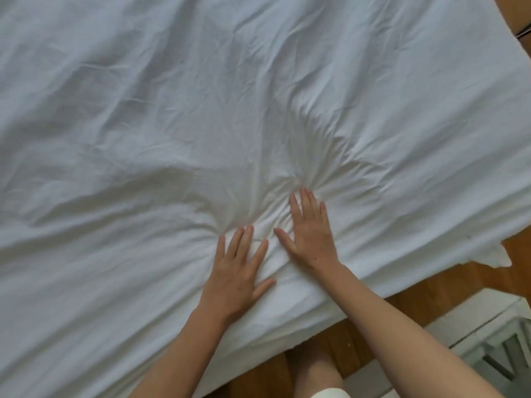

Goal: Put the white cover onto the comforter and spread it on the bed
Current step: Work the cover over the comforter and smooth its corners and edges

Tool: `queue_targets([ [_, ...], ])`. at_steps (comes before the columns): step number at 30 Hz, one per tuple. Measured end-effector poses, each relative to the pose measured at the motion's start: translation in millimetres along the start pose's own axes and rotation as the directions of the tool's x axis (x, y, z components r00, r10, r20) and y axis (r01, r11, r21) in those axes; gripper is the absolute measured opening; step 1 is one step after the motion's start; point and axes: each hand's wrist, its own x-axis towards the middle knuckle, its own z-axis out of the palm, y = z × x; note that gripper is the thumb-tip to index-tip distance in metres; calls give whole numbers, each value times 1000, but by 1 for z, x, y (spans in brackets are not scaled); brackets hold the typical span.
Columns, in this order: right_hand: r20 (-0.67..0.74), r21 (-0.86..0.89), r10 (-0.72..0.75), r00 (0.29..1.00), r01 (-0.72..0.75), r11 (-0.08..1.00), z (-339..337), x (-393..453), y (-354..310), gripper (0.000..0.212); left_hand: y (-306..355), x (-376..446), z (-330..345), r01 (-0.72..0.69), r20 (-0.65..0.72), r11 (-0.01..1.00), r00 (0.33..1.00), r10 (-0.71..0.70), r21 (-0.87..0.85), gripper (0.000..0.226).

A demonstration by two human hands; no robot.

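1. The white cover (201, 96) is being shown spread across the bed, filling nearly the whole view, with its near edge hanging over the bedside above the wooden floor (425, 294).
2. The cover is being pressed by the left hand (238, 271), which is lying flat with fingers spread and straight, palm down, close to the cover's near edge.
3. The cover is also being pressed by the right hand (311, 231), likewise flat and spread, placed just beside the left hand and a little farther in from the cover's near edge.
4. Nothing is being pinched or gripped by either hand; the cloth is lying under the palms, not between the fingers.
5. Wrinkles are being gathered in the cover around both hands, fanning outward from the fingertips, most densely beyond the right hand.
6. A loose corner of the cover (500, 257) is being seen hanging off the bed, well to the right of the right hand.
7. A white piece of furniture (488, 326) is being partly shown on the floor, beyond the cover's near edge.
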Motion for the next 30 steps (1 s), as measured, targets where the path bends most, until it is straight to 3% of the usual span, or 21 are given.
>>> queue_targets([
  [4,-159,-76,-66,985,54,996,6,-23,21,81,-3,20,1,21,-192,999,981,-28,-39,54],
  [6,-222,-91,-97,970,78,993,24,-15,30,71,-9,37,13,-3,-290,1000,957,-4,-23,47],
  [8,-312,-109,-141,940,112,988,37,2,37,51,-13,58,26,-61,-405,998,912,62,16,26],
  [10,-344,-95,-236,909,216,972,39,15,37,40,-14,68,30,-101,-444,991,886,130,89,11],
  [13,-325,-20,-292,900,302,953,26,28,37,53,-12,67,16,-151,-420,981,887,190,125,2],
  [15,-342,85,-238,909,282,956,11,34,29,59,-13,69,0,-180,-406,975,887,218,130,19],
  [19,-359,344,8,933,124,931,-44,21,2,48,3,75,-74,-145,-395,989,910,129,-11,48],
  [22,-333,621,65,941,167,766,-103,-7,-51,50,-19,14,-130,-181,-310,980,939,149,-78,37],
  [24,-242,740,33,970,162,653,-106,-25,-87,53,-42,-28,-145,-63,-131,993,990,49,-99,32],
  [26,-76,660,38,996,22,751,-69,-31,-107,50,-53,-39,-132,85,40,996,996,-85,-12,34],
  [28,74,489,-58,996,15,872,-32,-21,-105,32,-40,-22,-104,106,196,985,972,-132,136,40],
  [30,334,425,-208,919,50,904,-22,-6,-93,16,-25,12,-92,183,291,967,929,-229,177,34],
])
